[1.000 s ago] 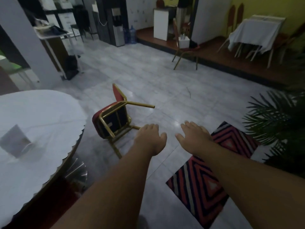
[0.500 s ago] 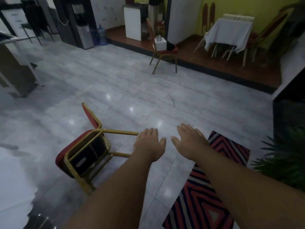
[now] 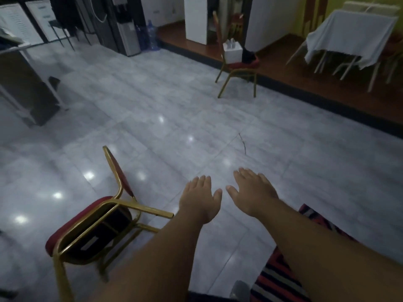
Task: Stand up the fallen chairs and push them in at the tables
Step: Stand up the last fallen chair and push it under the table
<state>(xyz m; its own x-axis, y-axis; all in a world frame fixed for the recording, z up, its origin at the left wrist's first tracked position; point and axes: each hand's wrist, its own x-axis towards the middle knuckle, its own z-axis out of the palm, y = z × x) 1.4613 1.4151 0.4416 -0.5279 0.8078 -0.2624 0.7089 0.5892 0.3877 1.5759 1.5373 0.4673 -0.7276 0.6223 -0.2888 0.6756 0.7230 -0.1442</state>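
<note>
A fallen chair (image 3: 91, 227) with a red seat and gold metal frame lies on its side on the grey tile floor at lower left, its legs pointing toward me. My left hand (image 3: 200, 199) hovers palm down just right of the chair's nearest leg tip, fingers apart, holding nothing. My right hand (image 3: 253, 192) is stretched out beside it, also flat and empty. Neither hand touches the chair. A table with a white cloth (image 3: 346, 33) stands on the raised wooden platform at the far right.
An upright gold chair (image 3: 235, 62) carrying a white box stands at the platform's edge. A striped red rug (image 3: 281, 277) lies at lower right. A grey counter (image 3: 24, 90) is at left, a water dispenser (image 3: 128, 38) and bottles at the back.
The view has swung right and forward: the round white table at left has left the frame, and the fallen chair now sits lower left. Both hands stay outstretched and empty.
</note>
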